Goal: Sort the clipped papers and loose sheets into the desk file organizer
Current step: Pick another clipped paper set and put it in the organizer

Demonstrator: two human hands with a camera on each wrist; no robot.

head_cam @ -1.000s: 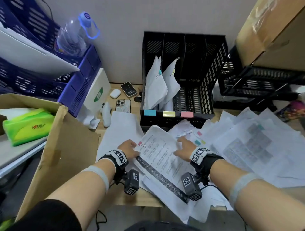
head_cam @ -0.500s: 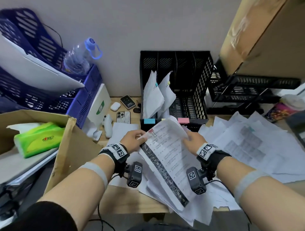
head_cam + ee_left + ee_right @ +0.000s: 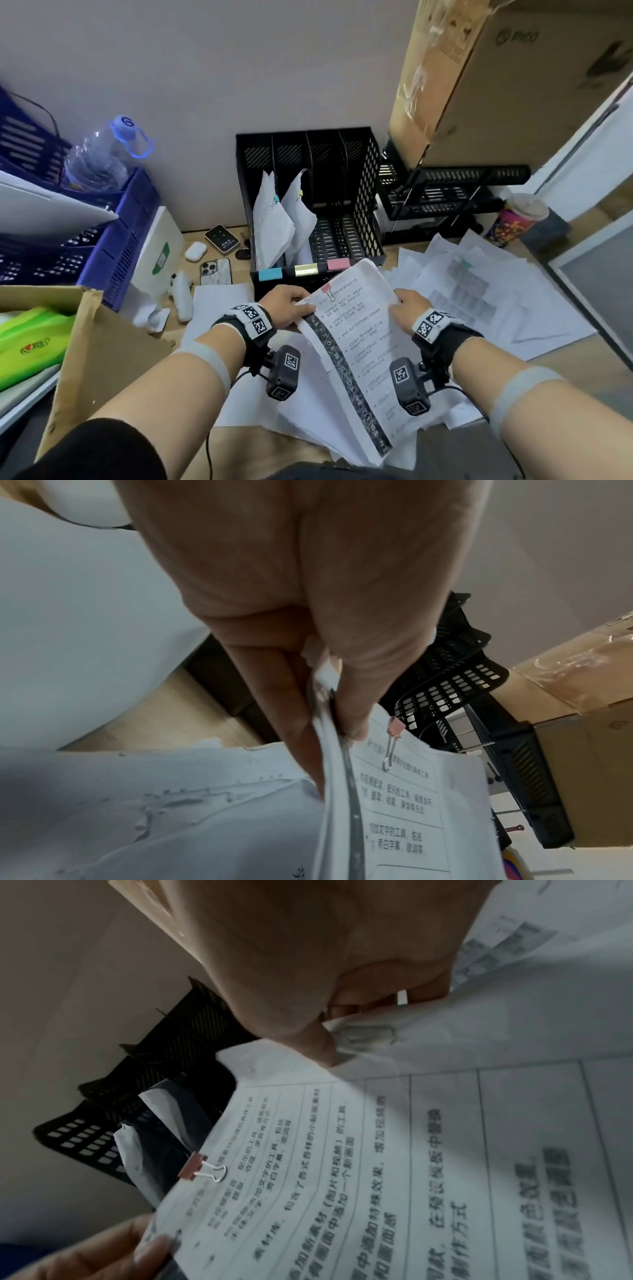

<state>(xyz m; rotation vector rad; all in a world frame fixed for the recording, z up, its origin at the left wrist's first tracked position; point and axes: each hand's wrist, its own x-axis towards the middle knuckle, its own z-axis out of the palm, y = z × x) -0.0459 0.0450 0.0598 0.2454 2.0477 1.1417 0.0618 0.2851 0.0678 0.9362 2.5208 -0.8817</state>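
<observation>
A printed paper stack (image 3: 356,342) with a pink binder clip (image 3: 326,288) at its top edge is held up off the desk, just in front of the black file organizer (image 3: 368,192). My left hand (image 3: 287,308) pinches its top left corner (image 3: 329,710), thumb on the printed side. My right hand (image 3: 409,310) grips its right edge, thumb pressed on the sheet (image 3: 411,1123). The pink clip (image 3: 193,1169) also shows in the right wrist view. Two clipped stacks (image 3: 274,222) stand in the organizer's left slots. Blue, yellow and pink labels (image 3: 305,270) mark its front.
Loose sheets (image 3: 479,294) cover the desk to the right and under my hands. A phone (image 3: 215,270), earbud case (image 3: 196,251) and small device (image 3: 222,238) lie left of the organizer. A cardboard box (image 3: 89,349) stands at the left, blue crates (image 3: 113,233) behind it, a cup (image 3: 517,219) at the right.
Both hands have lifted the pink-clipped stack off the pile of sheets and raised it toward the organizer. My head view has tilted upward.
</observation>
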